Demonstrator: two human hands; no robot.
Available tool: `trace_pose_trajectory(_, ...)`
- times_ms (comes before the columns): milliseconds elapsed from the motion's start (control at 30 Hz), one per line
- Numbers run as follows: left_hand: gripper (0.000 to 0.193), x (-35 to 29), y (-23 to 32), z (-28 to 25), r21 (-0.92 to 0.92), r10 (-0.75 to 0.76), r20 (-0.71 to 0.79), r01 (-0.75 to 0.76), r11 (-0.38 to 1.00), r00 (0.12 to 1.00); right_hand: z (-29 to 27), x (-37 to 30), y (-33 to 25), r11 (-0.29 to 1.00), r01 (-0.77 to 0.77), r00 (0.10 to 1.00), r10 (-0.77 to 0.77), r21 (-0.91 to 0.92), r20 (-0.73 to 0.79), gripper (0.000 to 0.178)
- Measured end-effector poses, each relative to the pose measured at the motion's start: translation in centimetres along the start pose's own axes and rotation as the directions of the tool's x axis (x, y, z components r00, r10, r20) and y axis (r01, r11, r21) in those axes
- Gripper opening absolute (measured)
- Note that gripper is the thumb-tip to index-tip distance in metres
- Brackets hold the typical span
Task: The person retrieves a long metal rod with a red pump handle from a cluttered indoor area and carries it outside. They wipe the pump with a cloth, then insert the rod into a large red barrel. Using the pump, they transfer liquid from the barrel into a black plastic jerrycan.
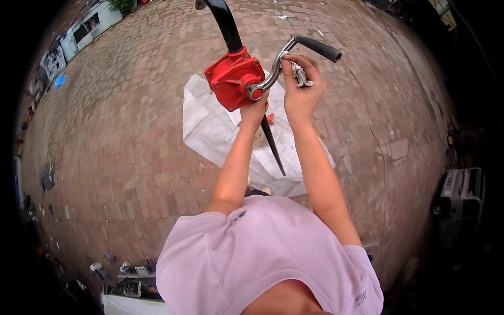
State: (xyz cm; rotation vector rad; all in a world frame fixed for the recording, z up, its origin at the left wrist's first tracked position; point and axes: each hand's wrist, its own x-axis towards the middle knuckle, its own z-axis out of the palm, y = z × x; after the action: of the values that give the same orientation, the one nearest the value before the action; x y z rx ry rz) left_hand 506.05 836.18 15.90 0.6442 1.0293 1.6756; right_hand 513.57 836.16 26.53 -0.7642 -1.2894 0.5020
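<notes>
Far left, up top, there's a white panel with a dark opening (93,25) along the edge of the brick paving (131,136), and a bright blue scrap (59,81) on the ground near it. Lower down on that side there's a black flattish thing (48,176), too small to make out. Moving right you hit a whitish sheet (202,118) spread wrinkled on the bricks.

Over that sheet is the main thing, a red rotary hand pump (235,79), held up in front of the person. A curved black spout (226,26) comes out its top, and a long dark pipe (275,149) slants down below, narrowing to the tip. Can't tell if the tip touches the sheet. The left hand (254,112) is wrapped around the pump just under the red housing, though the housing hides most of the fingers. A small red bit (270,118) shows beside the pipe.

Next over is the shiny bent crank (273,73), bolted to the pump's face. The right hand (302,97) has its fingers closed on a crumpled grayish rag (300,75), thumb and fingertips right up at the crank arm, just below the black handle grip (320,50). Further right a thin cord (375,136) runs over the bricks, then there's a grayish vehicle (462,191) out by the rim.
</notes>
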Motion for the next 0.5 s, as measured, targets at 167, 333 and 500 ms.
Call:
trace_pose_trajectory(167,0.02,0.4,-0.2,-0.9,-0.012,-0.025,0.036,0.025,1.0,0.999,-1.0,-2.0,-0.8,0.978,0.083,0.989,-0.058,-0.192,0.132,0.011)
trace_pose_trajectory(333,0.016,0.4,-0.7,-0.5,0.03,0.045,0.007,-0.045,0.999,0.999,0.7,1.0,-1.2,0.997,-0.016,0.998,0.012,-0.075,-0.054,0.01)
trace_pose_trajectory(500,0.015,1.3,-1.6,-2.1,0.135,0.047,0.027,-0.05,0.99,0.999,1.4,0.6,-1.4,0.974,0.075,0.997,-0.079,-0.214,-0.008,0.011)
